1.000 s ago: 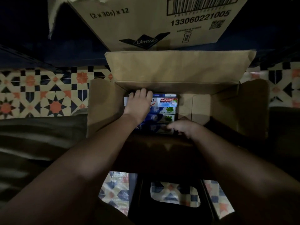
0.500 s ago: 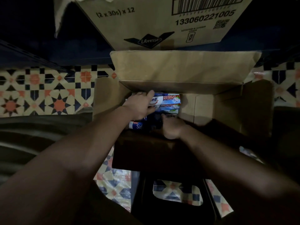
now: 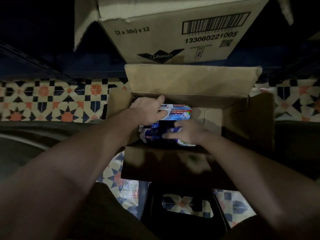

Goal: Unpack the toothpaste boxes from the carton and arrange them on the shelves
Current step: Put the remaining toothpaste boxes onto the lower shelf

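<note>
An open brown carton (image 3: 230, 118) sits on the patterned floor in front of me, flaps spread. Inside at its left lie blue and white toothpaste boxes (image 3: 180, 112), stacked side by side. My left hand (image 3: 149, 110) grips the far boxes at their left end, thumb over the top one. My right hand (image 3: 188, 133) is curled over the near dark blue boxes (image 3: 152, 134), which look tilted up out of the row. The right part of the carton shows bare cardboard.
A second carton (image 3: 173, 28) printed with a barcode and "Libresse" stands just beyond, on a dark low shelf (image 3: 43, 66). A black plastic stool (image 3: 183, 222) is under me. Patterned floor tiles (image 3: 52, 101) lie left and right.
Both hands have closed in on the toothpaste boxes. My right hand moved left over the near boxes, and these have lifted and tilted. The view shifted slightly.
</note>
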